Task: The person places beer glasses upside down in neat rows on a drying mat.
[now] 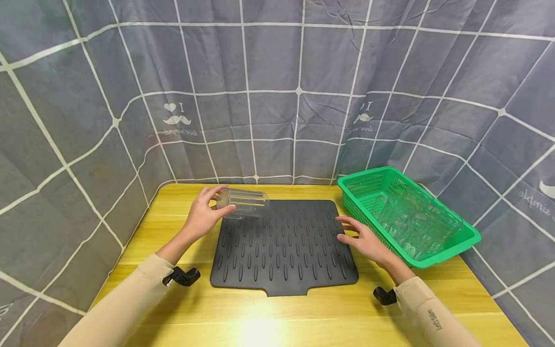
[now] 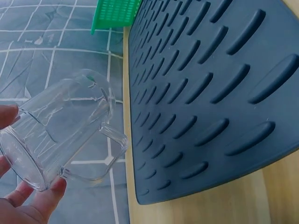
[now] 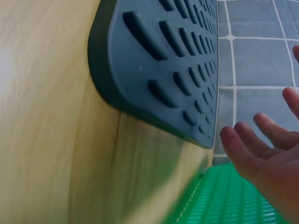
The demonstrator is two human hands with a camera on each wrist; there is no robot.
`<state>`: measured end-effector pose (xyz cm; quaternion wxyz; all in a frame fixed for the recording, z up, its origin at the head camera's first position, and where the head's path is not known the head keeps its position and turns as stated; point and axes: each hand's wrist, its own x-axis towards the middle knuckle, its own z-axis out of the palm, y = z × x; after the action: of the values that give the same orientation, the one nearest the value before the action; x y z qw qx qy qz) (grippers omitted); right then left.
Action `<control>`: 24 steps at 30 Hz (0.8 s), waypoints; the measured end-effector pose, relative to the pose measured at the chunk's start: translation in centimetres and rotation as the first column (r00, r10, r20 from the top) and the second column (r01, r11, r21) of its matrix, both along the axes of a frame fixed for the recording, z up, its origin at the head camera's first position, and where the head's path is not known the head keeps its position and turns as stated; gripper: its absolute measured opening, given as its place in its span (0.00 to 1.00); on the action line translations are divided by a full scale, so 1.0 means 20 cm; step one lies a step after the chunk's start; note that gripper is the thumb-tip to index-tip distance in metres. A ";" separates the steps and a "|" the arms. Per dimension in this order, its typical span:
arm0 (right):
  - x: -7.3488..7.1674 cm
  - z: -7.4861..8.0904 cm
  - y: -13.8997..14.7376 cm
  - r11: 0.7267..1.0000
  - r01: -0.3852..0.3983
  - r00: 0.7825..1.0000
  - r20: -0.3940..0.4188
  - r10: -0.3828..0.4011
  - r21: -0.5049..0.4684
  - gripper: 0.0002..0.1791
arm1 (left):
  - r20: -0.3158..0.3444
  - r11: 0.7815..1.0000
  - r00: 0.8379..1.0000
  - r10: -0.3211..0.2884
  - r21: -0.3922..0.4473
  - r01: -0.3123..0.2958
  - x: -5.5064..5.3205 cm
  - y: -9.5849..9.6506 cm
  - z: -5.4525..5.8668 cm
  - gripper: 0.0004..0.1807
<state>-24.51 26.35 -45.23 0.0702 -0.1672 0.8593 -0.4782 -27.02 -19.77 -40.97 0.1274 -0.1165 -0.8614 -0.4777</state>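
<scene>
My left hand (image 1: pixel 207 212) grips a clear mug (image 1: pixel 247 203) by its base end, tilted onto its side above the back left corner of a dark ridged drying mat (image 1: pixel 284 246). In the left wrist view the mug (image 2: pixel 60 130) shows its handle, and fingers and thumb curl around the bottom. My right hand (image 1: pixel 362 238) hovers over the mat's right edge, holding nothing, its fingers loosely bent. Beside it stands a green basket (image 1: pixel 470 238) with several clear glass pieces (image 1: pixel 416 224) heaped inside. The right wrist view shows the right hand (image 3: pixel 266 154) near the basket's side.
The mat lies on a yellow wood-grain table (image 1: pixel 182 308), a tab at its front edge. A grey curtain with white grid lines (image 1: pixel 273 115) hangs behind the table and along both sides. The basket stands at the table's right, close to the curtain.
</scene>
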 end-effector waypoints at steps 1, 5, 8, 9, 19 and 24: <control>0.00 0.00 0.01 1.000 0.001 1.000 -0.010 -0.001 0.007 0.31 | -0.001 1.000 1.000 0.003 -0.008 -0.003 -0.01 0.00 0.00 0.36; 0.00 0.02 0.02 0.999 0.009 0.998 -0.061 -0.007 0.041 0.32 | -0.012 0.999 1.000 0.016 -0.049 -0.017 -0.03 -0.01 0.01 0.37; 0.01 0.04 0.03 0.999 0.012 0.996 -0.086 -0.008 0.049 0.33 | -0.018 0.997 1.000 0.023 -0.078 -0.025 -0.05 -0.01 0.01 0.37; 0.01 0.05 0.03 0.999 0.009 0.995 -0.097 -0.004 0.051 0.33 | -0.019 0.996 1.000 0.025 -0.089 -0.026 -0.06 -0.01 0.01 0.37; 0.04 0.15 0.04 0.996 -0.057 0.987 -0.148 0.066 0.063 0.33 | 0.000 0.979 0.998 0.056 -0.197 -0.055 -0.13 0.00 0.02 0.37; 0.05 0.22 0.07 0.995 -0.053 0.987 -0.149 0.065 0.083 0.33 | 0.001 0.965 0.997 0.074 -0.252 -0.071 -0.17 0.01 0.03 0.36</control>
<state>-23.58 27.65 -40.79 0.0255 -0.2254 0.8751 -0.4275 -30.34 -19.65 -40.37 0.1243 -0.0977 -0.9194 -0.3602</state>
